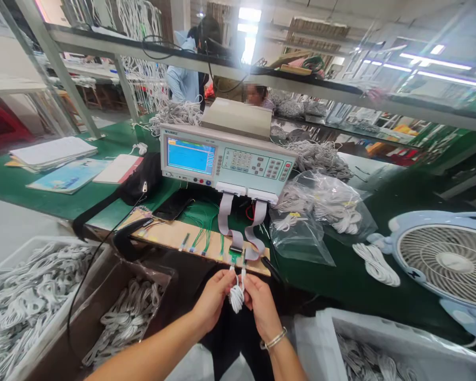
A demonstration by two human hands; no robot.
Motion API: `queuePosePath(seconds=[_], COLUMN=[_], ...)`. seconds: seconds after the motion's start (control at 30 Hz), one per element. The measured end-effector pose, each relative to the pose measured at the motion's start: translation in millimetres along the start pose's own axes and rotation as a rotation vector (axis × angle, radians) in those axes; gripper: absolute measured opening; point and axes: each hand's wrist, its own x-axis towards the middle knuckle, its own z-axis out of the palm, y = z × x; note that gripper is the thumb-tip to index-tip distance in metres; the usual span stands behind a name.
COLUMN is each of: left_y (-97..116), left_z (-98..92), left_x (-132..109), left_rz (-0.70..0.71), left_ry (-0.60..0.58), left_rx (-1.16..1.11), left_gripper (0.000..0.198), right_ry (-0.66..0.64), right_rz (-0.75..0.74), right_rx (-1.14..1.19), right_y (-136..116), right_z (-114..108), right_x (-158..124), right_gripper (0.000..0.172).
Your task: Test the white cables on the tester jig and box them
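A bundled white cable hangs between my two hands, its two ends pointing up at the wooden strip. My left hand pinches one cable end, just below a small green circuit board. The other end is pinched in my right hand, close to a second connector on the strip. Two grey ribbon cables run from the strip up to a tester with a lit blue screen. Whether the cable ends are fully seated in the connectors I cannot tell.
Boxes of bundled cables stand at the left and lower right. Bagged cables, a loose bundle and a fan are on the right. Notebooks lie at the left. People are behind the shelf.
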Motion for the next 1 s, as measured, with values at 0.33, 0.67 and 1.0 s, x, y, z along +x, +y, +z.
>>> queuePosePath(seconds=[0.33,0.67,1.0], left_y=[6.5,22.5,20.6], left_z=[-3.1,3.5,7.1], left_x=[0.6,16.0,14.9], left_rz=[-0.045,-0.019,-0.003], left_ry=[-0.003,0.085,0.061], left_rx=[0.061,0.335,0.330], left_gripper=[0.027,0.046,0.052], right_ry=[0.059,0.116,0.139], right_rz=[-0.042,-0.048,-0.053], right_rx=[-0.012,-0.190,-0.031], right_y=[-0.4,6.3,3.8], right_z=[5.5,-9.1,6.3], right_x=[2.8,11.1,19.7], right_gripper=[0.030,0.043,0.043])
